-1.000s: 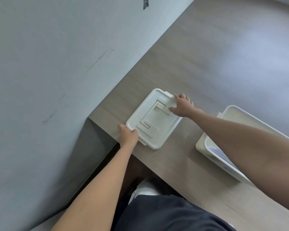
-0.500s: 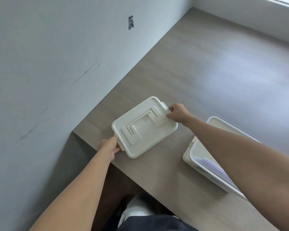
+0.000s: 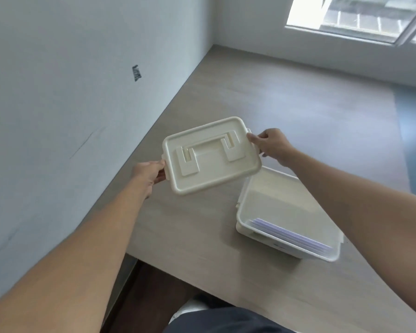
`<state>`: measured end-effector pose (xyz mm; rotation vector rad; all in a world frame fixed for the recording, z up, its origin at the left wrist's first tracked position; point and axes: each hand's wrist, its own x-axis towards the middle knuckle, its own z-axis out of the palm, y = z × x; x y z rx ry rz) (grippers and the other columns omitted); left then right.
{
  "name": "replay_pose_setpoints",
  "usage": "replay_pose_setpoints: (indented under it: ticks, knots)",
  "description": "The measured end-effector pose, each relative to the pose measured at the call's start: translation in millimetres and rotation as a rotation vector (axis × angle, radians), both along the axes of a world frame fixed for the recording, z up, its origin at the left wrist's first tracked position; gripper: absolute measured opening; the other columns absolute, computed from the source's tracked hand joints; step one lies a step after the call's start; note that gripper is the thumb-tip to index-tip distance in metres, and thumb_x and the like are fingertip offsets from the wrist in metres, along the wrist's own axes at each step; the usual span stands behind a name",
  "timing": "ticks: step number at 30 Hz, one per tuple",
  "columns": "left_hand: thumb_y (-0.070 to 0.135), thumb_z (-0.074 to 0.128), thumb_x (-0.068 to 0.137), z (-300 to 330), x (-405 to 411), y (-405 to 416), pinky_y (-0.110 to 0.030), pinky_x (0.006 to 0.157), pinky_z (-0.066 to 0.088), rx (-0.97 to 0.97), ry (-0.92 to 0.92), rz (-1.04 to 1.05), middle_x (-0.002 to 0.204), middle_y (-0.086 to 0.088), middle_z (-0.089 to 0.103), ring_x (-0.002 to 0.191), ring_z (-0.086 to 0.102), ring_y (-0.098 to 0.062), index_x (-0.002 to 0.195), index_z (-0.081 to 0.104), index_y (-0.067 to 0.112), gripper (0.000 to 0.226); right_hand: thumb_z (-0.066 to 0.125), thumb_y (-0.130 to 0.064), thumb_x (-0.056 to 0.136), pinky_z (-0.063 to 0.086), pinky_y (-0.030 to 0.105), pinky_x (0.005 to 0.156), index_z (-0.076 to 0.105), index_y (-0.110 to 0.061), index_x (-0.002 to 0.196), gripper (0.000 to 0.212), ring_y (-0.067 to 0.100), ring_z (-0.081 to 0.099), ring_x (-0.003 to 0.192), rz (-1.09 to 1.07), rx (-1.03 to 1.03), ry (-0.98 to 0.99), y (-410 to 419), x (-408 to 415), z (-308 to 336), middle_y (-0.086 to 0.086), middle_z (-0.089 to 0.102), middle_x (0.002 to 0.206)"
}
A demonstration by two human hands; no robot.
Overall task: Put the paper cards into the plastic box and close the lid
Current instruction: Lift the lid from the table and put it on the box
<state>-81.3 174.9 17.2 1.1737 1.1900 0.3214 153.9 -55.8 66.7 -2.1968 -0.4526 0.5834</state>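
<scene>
A cream plastic lid (image 3: 210, 156) with a flat handle on top hangs in the air above the table, handle side up. My left hand (image 3: 149, 174) grips its left short edge and my right hand (image 3: 271, 145) grips its right short edge. The open white plastic box (image 3: 287, 245) stands on the table to the lower right of the lid, partly behind my right forearm. Purple and white paper cards (image 3: 291, 236) lie inside it along the near wall.
The wooden table (image 3: 298, 111) runs along a grey wall (image 3: 58, 92) on the left and ends at a near edge by my legs. A window (image 3: 360, 18) is at the far right.
Both hands have lifted the lid off the table near the wall and carried it right, toward the box. The camera has tilted up, showing more of the room.
</scene>
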Motion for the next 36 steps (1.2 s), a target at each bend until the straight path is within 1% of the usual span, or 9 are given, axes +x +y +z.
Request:
replay_pose_setpoints:
  ticks: [3, 9, 16, 18, 21, 26, 32, 34, 36]
  knots:
    - [0.001, 0.063, 0.091, 16.9, 30.4, -18.2, -0.023, 0.048, 0.058, 0.005, -0.038, -0.117, 0.072, -0.009, 0.070, 0.044, 0.067, -0.009, 0.080, 0.065, 0.003, 0.012, 0.067, -0.042, 0.090, 0.049, 0.029, 0.057, 0.061, -0.005, 0.073, 0.041, 0.021, 0.058, 0.063, -0.030, -0.010, 0.038, -48.8, 12.4, 17.3, 0.015, 0.063, 0.074]
    - [0.005, 0.065, 0.090, 26.9, 75.6, -69.4, -0.020, 0.050, 0.058, 0.009, -0.033, -0.369, 0.055, 0.002, 0.071, 0.046, 0.068, -0.007, 0.079, 0.066, 0.007, 0.012, 0.065, -0.039, 0.092, 0.052, 0.027, 0.065, 0.070, 0.006, 0.095, 0.045, 0.020, 0.066, 0.074, -0.114, -0.009, 0.140, -154.4, 18.0, 33.2, 0.012, 0.073, 0.087]
    - [0.014, 0.069, 0.089, 19.6, 98.4, -125.2, -0.024, 0.060, 0.047, 0.113, 0.027, -0.583, 0.075, -0.003, 0.069, 0.052, 0.067, -0.005, 0.081, 0.065, 0.013, 0.009, 0.065, -0.036, 0.093, 0.050, 0.027, 0.062, 0.071, -0.001, 0.087, 0.037, 0.021, 0.067, 0.074, -0.270, -0.019, 0.196, -242.9, -16.7, 4.6, 0.012, 0.074, 0.083]
    - [0.015, 0.069, 0.089, 14.9, 96.8, -137.2, -0.025, 0.058, 0.042, 0.147, 0.054, -0.624, 0.076, -0.002, 0.068, 0.061, 0.065, -0.010, 0.081, 0.064, 0.014, 0.009, 0.063, -0.036, 0.094, 0.049, 0.027, 0.062, 0.068, -0.006, 0.083, 0.032, 0.019, 0.066, 0.072, -0.292, -0.023, 0.230, -257.1, -30.2, -3.2, 0.010, 0.072, 0.081]
    - [0.015, 0.070, 0.089, 4.5, 88.5, -146.1, -0.025, 0.056, 0.039, 0.174, 0.068, -0.641, 0.071, -0.002, 0.064, 0.062, 0.057, -0.013, 0.079, 0.064, 0.013, 0.012, 0.061, -0.036, 0.095, 0.048, 0.028, 0.062, 0.066, -0.009, 0.079, 0.032, 0.018, 0.066, 0.070, -0.298, -0.020, 0.262, -266.2, -45.2, -14.1, 0.009, 0.072, 0.080]
    - [0.015, 0.071, 0.088, -9.2, 75.3, -153.8, -0.024, 0.055, 0.041, 0.131, 0.055, -0.629, 0.070, -0.004, 0.063, 0.061, 0.054, -0.014, 0.079, 0.066, 0.013, 0.011, 0.061, -0.038, 0.095, 0.048, 0.028, 0.062, 0.063, -0.008, 0.081, 0.033, 0.018, 0.068, 0.069, -0.308, -0.026, 0.307, -274.4, -59.2, -24.7, 0.009, 0.073, 0.079]
    - [0.019, 0.072, 0.088, -16.5, 69.3, -154.5, -0.025, 0.060, 0.043, 0.130, 0.012, -0.630, 0.085, -0.008, 0.068, 0.078, 0.060, -0.020, 0.085, 0.069, 0.014, 0.007, 0.060, -0.035, 0.096, 0.047, 0.028, 0.061, 0.061, -0.009, 0.080, 0.031, 0.019, 0.067, 0.071, -0.273, -0.060, 0.330, -277.8, -66.6, -32.9, 0.008, 0.071, 0.080]
    - [0.022, 0.072, 0.088, -19.9, 68.8, -154.6, -0.030, 0.067, 0.049, 0.112, 0.014, -0.609, 0.096, -0.011, 0.070, 0.088, 0.062, -0.022, 0.091, 0.068, 0.014, 0.010, 0.057, -0.039, 0.097, 0.050, 0.028, 0.062, 0.063, -0.008, 0.089, 0.032, 0.019, 0.067, 0.072, -0.301, -0.025, 0.336, -275.9, -67.6, -36.8, 0.009, 0.070, 0.085]
    - [0.033, 0.072, 0.087, -23.1, 68.4, -155.0, -0.040, 0.082, 0.057, 0.032, 0.022, -0.613, 0.108, -0.010, 0.072, 0.098, 0.068, -0.023, 0.107, 0.066, 0.011, 0.030, 0.057, -0.043, 0.096, 0.056, 0.033, 0.069, 0.065, -0.007, 0.105, 0.038, 0.020, 0.068, 0.076, -0.358, 0.058, 0.398, -272.6, -67.0, -42.9, 0.011, 0.071, 0.093]
